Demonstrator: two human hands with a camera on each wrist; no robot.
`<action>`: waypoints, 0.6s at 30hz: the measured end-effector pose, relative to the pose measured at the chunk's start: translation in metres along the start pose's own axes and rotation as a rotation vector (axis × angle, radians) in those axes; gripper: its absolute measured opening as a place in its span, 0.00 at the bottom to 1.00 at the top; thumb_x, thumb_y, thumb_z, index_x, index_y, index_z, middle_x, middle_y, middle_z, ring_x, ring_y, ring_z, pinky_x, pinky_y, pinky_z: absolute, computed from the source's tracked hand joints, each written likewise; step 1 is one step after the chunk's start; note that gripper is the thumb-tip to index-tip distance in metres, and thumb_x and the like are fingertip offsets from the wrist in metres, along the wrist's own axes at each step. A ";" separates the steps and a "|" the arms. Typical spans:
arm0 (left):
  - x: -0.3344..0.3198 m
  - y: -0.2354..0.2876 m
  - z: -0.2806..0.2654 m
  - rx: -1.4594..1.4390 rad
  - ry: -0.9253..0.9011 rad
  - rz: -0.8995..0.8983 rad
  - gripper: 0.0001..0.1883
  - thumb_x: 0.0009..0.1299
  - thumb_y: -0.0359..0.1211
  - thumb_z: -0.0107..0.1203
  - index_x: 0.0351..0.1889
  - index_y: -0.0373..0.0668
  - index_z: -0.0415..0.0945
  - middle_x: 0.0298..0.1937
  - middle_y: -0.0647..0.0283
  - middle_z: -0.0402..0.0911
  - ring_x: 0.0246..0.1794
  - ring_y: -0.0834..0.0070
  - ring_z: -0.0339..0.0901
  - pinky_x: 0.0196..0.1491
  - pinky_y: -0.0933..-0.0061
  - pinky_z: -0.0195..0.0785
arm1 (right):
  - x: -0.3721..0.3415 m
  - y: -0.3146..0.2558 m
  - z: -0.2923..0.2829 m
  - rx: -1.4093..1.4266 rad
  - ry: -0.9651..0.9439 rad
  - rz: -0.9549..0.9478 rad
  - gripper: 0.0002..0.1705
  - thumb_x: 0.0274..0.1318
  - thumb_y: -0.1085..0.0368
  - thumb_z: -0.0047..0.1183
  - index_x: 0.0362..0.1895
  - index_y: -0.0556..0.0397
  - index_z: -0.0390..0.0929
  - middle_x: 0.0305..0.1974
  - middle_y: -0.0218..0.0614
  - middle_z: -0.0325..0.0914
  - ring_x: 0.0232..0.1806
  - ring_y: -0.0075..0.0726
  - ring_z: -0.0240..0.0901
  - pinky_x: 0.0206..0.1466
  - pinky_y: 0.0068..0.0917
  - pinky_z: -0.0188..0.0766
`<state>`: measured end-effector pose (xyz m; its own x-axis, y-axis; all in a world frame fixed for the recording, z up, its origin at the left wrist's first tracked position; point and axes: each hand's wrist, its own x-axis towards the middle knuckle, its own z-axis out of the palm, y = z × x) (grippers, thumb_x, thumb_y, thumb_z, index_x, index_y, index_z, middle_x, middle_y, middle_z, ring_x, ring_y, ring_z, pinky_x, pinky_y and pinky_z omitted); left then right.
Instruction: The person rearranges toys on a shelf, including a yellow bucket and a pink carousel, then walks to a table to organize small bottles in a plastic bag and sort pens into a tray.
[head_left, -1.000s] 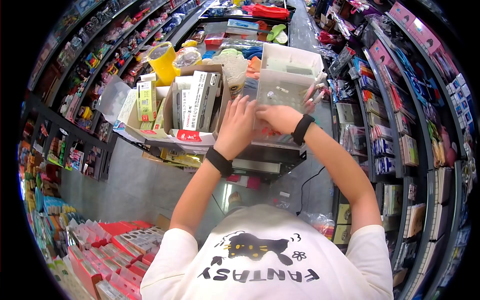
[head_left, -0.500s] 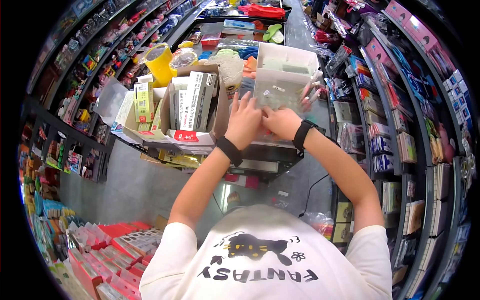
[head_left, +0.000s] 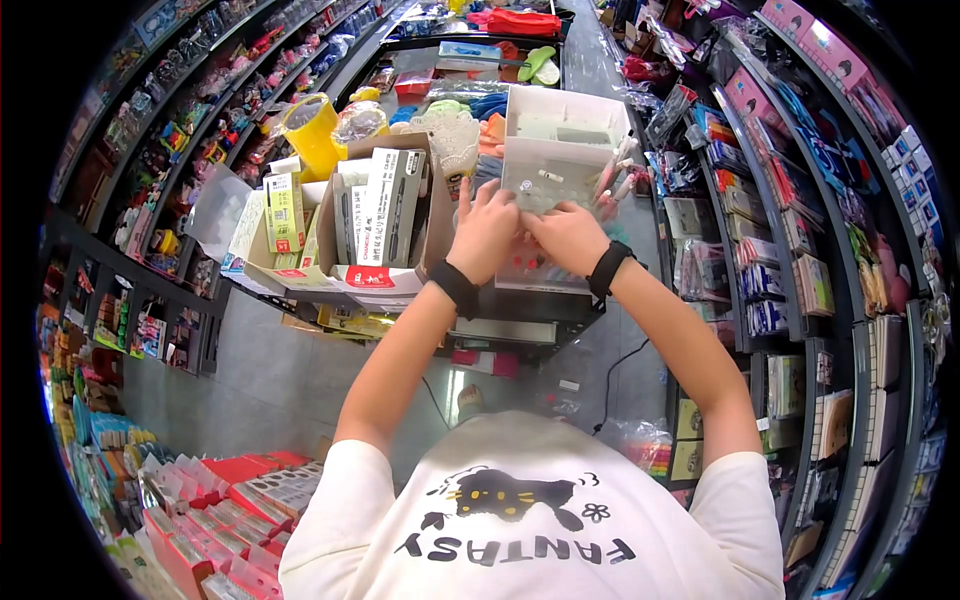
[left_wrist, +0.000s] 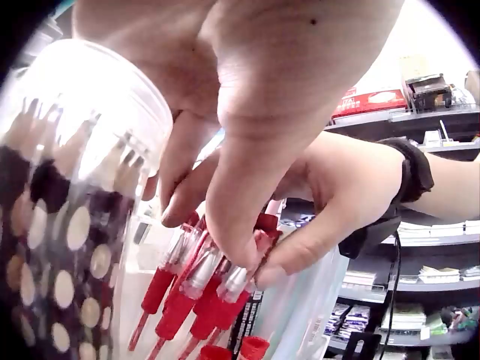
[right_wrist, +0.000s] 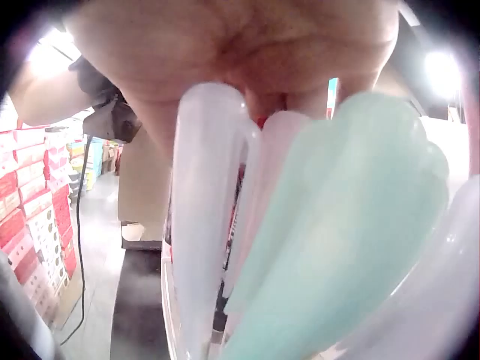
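Both hands meet over the front left part of a translucent bin (head_left: 518,279) in the head view. Red pens (left_wrist: 177,309) with clear collars stand clustered in the left wrist view. My left hand (head_left: 485,238) (left_wrist: 262,90) pinches at their tops between thumb and fingers. From the other side, my right hand (head_left: 568,240) (left_wrist: 341,187) has its thumb against the same red tops, with its fingertips partly hidden. Pale green shapes (right_wrist: 352,217) and a whitish one (right_wrist: 208,210) stand below my right hand (right_wrist: 240,45) in the right wrist view.
A dotted cylinder (left_wrist: 64,281) stands beside the pens. Left of the bin are an open carton (head_left: 437,215) of boxed markers and a yellow roll (head_left: 312,135). Pink-white pens (head_left: 615,182) lean at the bin's right. Shelves (head_left: 790,240) line both sides.
In the head view, the surroundings have shifted slightly left. My left hand's fingers have drawn closer to my right hand, and the two hands stay together over the bin.
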<state>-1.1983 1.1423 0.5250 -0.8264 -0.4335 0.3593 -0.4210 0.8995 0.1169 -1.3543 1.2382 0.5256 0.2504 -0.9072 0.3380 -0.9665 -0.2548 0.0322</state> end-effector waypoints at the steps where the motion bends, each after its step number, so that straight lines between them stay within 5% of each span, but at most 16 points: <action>1: 0.001 0.000 0.001 0.000 0.008 0.001 0.26 0.51 0.38 0.70 0.49 0.42 0.78 0.58 0.64 0.74 0.70 0.60 0.59 0.74 0.42 0.32 | -0.001 0.000 0.001 0.016 0.025 0.003 0.17 0.45 0.64 0.59 0.42 0.46 0.71 0.26 0.29 0.81 0.32 0.36 0.81 0.47 0.33 0.72; 7: -0.002 0.001 -0.005 0.022 -0.065 0.023 0.21 0.52 0.39 0.70 0.44 0.47 0.79 0.58 0.65 0.74 0.70 0.60 0.59 0.74 0.41 0.32 | -0.007 0.000 -0.023 0.070 -0.021 0.162 0.33 0.35 0.55 0.70 0.47 0.51 0.71 0.33 0.34 0.82 0.42 0.42 0.79 0.54 0.34 0.69; 15: -0.007 0.000 -0.017 0.029 -0.031 0.035 0.20 0.53 0.40 0.70 0.42 0.48 0.77 0.56 0.67 0.74 0.69 0.59 0.59 0.74 0.41 0.31 | -0.011 -0.002 -0.021 0.002 -0.061 0.074 0.37 0.33 0.52 0.72 0.51 0.48 0.74 0.44 0.34 0.79 0.52 0.41 0.73 0.61 0.37 0.62; 18: -0.006 -0.005 -0.014 0.006 0.110 0.128 0.11 0.60 0.39 0.62 0.37 0.46 0.77 0.47 0.62 0.76 0.65 0.57 0.63 0.72 0.39 0.37 | -0.010 -0.005 -0.021 0.055 -0.043 0.073 0.37 0.34 0.52 0.71 0.52 0.48 0.74 0.44 0.34 0.79 0.53 0.42 0.72 0.61 0.38 0.62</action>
<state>-1.1865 1.1414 0.5357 -0.8276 -0.3064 0.4704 -0.3172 0.9466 0.0584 -1.3535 1.2555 0.5414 0.1826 -0.9372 0.2973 -0.9780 -0.2043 -0.0432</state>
